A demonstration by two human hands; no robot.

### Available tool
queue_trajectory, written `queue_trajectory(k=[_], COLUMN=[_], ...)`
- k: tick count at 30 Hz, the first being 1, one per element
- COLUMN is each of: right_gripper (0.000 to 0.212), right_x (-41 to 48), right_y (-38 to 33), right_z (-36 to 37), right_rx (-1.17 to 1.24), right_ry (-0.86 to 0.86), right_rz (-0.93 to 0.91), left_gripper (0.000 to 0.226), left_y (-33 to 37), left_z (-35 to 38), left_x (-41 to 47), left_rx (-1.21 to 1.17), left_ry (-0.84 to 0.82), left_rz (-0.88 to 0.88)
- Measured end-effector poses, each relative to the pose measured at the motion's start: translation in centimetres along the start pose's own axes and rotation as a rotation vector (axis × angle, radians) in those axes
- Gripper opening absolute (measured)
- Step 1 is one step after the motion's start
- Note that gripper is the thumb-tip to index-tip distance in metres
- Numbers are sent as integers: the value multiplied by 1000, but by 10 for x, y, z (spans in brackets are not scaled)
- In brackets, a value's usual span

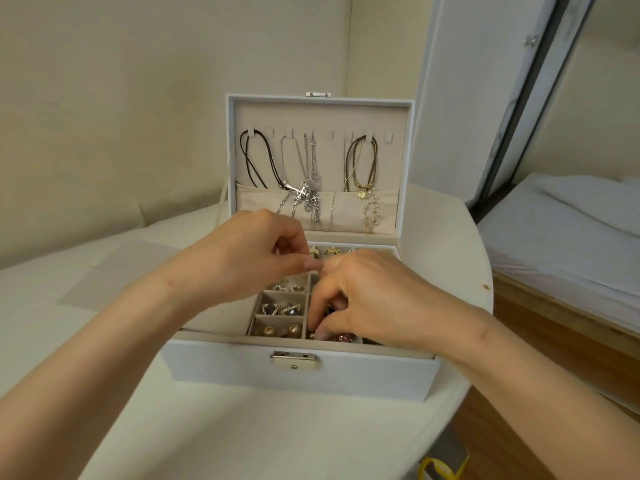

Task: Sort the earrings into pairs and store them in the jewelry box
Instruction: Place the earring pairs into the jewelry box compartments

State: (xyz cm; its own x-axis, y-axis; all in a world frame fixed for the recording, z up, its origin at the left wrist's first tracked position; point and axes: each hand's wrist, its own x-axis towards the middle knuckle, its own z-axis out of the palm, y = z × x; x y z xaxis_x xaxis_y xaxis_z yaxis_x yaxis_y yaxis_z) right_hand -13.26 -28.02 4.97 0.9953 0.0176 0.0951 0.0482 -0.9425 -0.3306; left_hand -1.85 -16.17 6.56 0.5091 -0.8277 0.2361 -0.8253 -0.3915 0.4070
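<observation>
Your jewelry box sits open on the white tabletop, its lid standing upright at the back with necklaces hanging from the hooks inside it. Both of your hands are over the divided tray. Your left hand hovers above the back-left part of the tray with thumb and forefinger drawn into a narrow grip; whether anything sits between those fingertips is too small to tell. Your right hand reaches down into the front compartments right of centre, fingers curled tight and fingertips pressed among the pieces there; you cannot tell from here whether that grip has closed on an earring or only touches them. Just beside those fingertips lies a pink jewelled earring in the front compartment. To the left, the front-left compartment holds a pair of pearl earrings, side by side, and the compartment behind it holds silver earrings. More silver pieces lie in the compartment behind that, partly under your left hand. A metal clasp is fixed at the middle of the box's front wall. A bed stands to the right of the tabletop.
</observation>
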Motion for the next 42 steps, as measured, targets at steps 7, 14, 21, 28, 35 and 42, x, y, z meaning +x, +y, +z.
queue_trajectory(k=[7,14,21,28,35,42], right_gripper=[9,12,8,13,6,2], right_x=[-2,-1,0,1,-1,-9], right_y=[3,6,8,12,18,22], right_z=[1,-1,-3,-2,-2,-15], right_rx=[-4,-94,-95,-121,34,718], right_ry=[15,-25,-22,-46,25,161], right_rz=[-98,-120,-154,-169,-171,132], left_gripper=[13,12,16,16,10,27], left_y=[0,0,-3,-4,-7,5], left_z=[-1,-7,-8,-10,-13,-12], left_x=[-1,-2,-2,-2,-1,-7], left_rx=[-14,-28,-33,-42,-35,-426], left_ry=[5,24,21,30,-10,-284], left_rz=[-15,-52,-70,-66,-62,11])
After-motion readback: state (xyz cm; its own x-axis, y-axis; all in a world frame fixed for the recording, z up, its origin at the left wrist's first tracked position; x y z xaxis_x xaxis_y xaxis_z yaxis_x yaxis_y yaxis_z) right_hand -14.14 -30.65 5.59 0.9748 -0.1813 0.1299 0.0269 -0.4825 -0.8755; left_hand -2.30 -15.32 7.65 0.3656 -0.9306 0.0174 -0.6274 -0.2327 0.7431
